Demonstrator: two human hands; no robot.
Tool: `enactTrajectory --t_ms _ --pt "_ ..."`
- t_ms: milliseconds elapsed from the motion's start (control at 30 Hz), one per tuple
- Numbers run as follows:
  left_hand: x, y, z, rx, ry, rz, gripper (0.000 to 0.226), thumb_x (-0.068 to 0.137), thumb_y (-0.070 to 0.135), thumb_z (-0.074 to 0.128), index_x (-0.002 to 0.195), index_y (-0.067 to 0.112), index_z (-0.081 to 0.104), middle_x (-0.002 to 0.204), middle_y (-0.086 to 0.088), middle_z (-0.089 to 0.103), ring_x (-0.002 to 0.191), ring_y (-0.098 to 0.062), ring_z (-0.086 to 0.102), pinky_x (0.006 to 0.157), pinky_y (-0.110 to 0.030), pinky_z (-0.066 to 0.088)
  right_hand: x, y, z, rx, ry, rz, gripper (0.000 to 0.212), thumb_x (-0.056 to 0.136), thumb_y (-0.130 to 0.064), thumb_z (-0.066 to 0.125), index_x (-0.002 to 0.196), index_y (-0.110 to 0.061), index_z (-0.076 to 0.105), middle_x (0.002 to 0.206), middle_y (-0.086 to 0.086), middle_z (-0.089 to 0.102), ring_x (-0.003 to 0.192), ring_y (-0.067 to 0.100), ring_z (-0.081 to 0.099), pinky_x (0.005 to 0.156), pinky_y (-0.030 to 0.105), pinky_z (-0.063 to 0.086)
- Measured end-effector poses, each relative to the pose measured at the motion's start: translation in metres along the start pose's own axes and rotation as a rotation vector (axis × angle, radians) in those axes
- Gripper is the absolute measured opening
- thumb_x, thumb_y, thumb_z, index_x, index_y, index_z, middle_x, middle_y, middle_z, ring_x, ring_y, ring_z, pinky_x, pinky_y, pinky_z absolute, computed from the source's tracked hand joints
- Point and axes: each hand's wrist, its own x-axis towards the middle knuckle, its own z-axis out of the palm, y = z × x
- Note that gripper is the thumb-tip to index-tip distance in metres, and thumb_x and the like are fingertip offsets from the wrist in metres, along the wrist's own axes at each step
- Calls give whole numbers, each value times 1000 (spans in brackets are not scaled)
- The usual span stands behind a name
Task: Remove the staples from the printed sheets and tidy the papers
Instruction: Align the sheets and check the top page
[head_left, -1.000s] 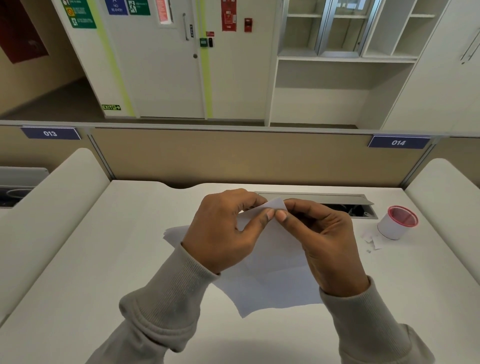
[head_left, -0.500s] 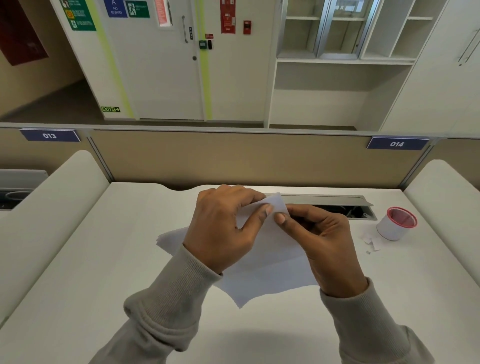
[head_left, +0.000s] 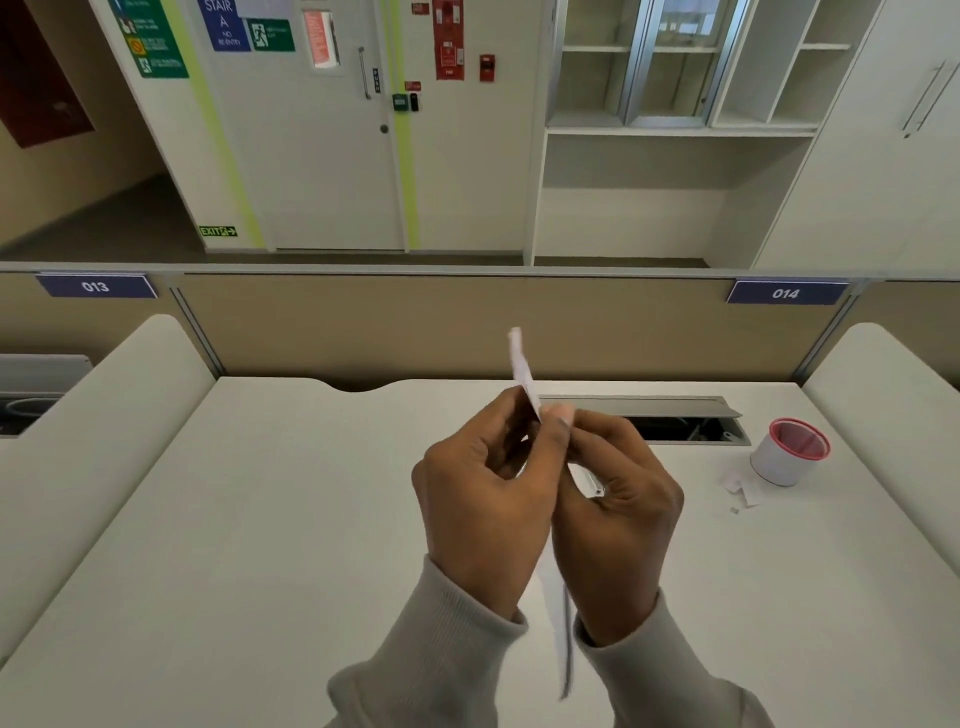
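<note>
The white printed sheets (head_left: 522, 370) are lifted off the desk and stand almost edge-on to me, upright between my hands. Their top corner sticks up above my fingers and their lower edge (head_left: 564, 642) hangs down between my wrists. My left hand (head_left: 475, 501) pinches the sheets from the left near the top. From the right, my right hand (head_left: 621, 519) pinches the same spot with thumb and forefinger, its other fingers curled. A small silvery piece (head_left: 596, 487) shows by my right fingers; I cannot tell what it is. No staple is visible.
A white cup with a red rim (head_left: 789, 453) stands at the right of the white desk (head_left: 260, 519), with small paper scraps (head_left: 744, 492) beside it. An open cable hatch (head_left: 680, 423) lies behind my hands. Padded dividers flank the desk; a tan partition closes the back.
The sheets lay fanned flat on the desk with only a corner raised. Both hands have lifted them and turned them upright, edge-on, still pinching the same corner.
</note>
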Motion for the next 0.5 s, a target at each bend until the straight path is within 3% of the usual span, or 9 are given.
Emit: enactTrajectory --t_ms 133,333,500 --pt "5 -7 -5 -115 -4 -113 23 89 17 70 99 37 70 86 29 73 85 2 72 74 -13 56 -1 -3 -1 -149 -20 -136 21 87 -19 74 101 -4 77 97 8 70 86 19 67 72 29 57" --pt "16 -14 -20 -278 -93 -225 20 90 11 64 97 28 73 92 12 78 88 -11 75 74 -22 59 11 1 -13 -199 -134 -256 29 87 -22 73 109 -3 73 112 13 66 101 28 65 78 37 57" --pt "25 -17 -32 -328 -215 -184 16 91 5 64 96 15 75 90 -1 79 88 -20 75 77 -27 60 47 3 -27 -303 -274 -281 39 89 -27 66 126 -14 64 135 2 58 133 26 47 100 57 40"
